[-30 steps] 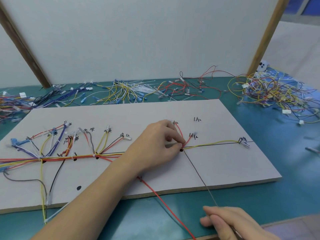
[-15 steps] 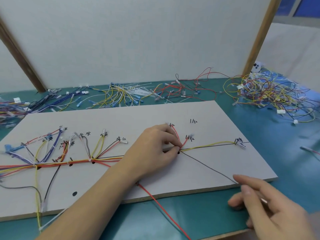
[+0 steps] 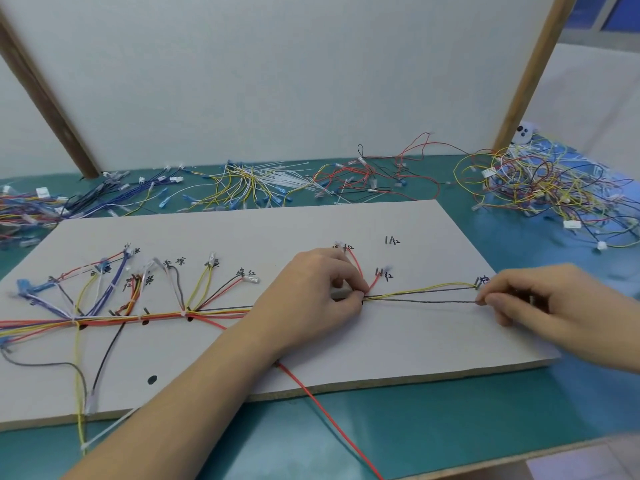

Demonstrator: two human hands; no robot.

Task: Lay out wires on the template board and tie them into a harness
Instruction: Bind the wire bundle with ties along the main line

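Dark wire (image 3: pixel 420 301) taut between left hand (image 3: pixel 313 299) and right hand (image 3: pixel 540 299).

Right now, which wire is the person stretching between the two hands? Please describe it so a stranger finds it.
Find the pale grey template board on the green table. On its right half, the thin dark grey wire runs straight from the left hand to the right hand. It lies just below the yellow wire.

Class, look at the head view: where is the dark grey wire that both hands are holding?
The dark grey wire lies stretched across the right half of the template board, just below the yellow wire, between the left hand and right hand.
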